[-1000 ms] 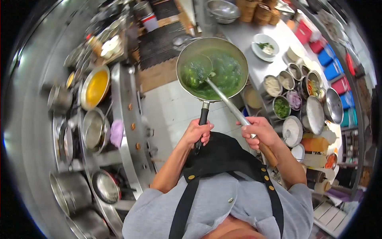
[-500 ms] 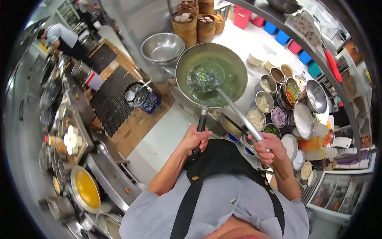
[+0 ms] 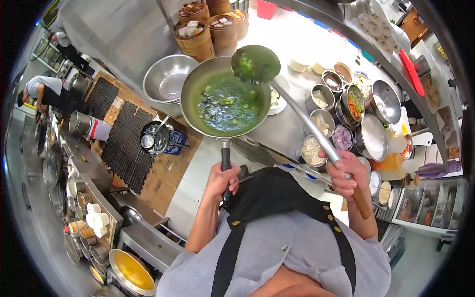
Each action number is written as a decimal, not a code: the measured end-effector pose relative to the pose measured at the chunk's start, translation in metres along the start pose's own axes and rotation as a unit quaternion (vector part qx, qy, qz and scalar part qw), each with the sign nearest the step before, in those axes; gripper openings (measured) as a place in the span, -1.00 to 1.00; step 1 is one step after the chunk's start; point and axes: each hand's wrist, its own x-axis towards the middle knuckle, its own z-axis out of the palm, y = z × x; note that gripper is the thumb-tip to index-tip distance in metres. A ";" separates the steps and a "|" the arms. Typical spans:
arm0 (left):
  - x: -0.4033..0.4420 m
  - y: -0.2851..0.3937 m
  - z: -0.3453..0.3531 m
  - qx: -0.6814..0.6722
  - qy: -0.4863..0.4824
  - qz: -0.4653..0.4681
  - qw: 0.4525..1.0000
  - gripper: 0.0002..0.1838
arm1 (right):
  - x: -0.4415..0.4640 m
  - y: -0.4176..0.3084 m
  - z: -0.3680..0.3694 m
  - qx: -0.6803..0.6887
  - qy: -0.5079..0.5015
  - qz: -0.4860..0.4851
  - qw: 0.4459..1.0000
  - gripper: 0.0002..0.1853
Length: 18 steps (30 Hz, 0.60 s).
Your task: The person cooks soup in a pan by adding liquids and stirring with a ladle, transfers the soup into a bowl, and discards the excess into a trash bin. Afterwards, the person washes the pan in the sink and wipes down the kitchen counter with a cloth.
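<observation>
Ladle (image 3: 256, 64) has moved from inside the pan (image 3: 190, 101) to its far right rim

Half a second ago its bowl was in the green liquid (image 3: 232, 106); now it appears over the rim, filled with this liquid. The right hand (image 3: 348, 175) is closed around the ladle's handle, the left hand (image 3: 221, 181) around the pan's black handle. The pan is in front of the apron (image 3: 277, 195), near a metal bowl (image 3: 170, 81).

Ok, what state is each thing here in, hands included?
Pan: upright, green liquid inside
Ladle: out of that liquid, green contents in its bowl
Left hand: closed on the pan's handle
Right hand: closed on the ladle's handle
Metal bowl: upright, uncovered
Front steamer basket: uncovered, filled
Lower-left pan: uncovered, yellow contents
</observation>
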 end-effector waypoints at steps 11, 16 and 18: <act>-0.018 -0.002 -0.020 -0.033 0.092 0.015 0.995 -0.85 | 0.058 0.010 -0.054 -0.147 0.129 0.004 0.981 -0.63; -0.021 -0.008 -0.020 -0.054 0.096 0.029 0.993 -0.86 | 0.083 0.032 -0.077 -0.203 0.164 -0.006 0.965 -0.68; -0.022 -0.007 -0.018 -0.057 0.098 0.035 0.993 -0.86 | 0.081 0.035 -0.075 -0.231 0.168 -0.021 0.958 -0.70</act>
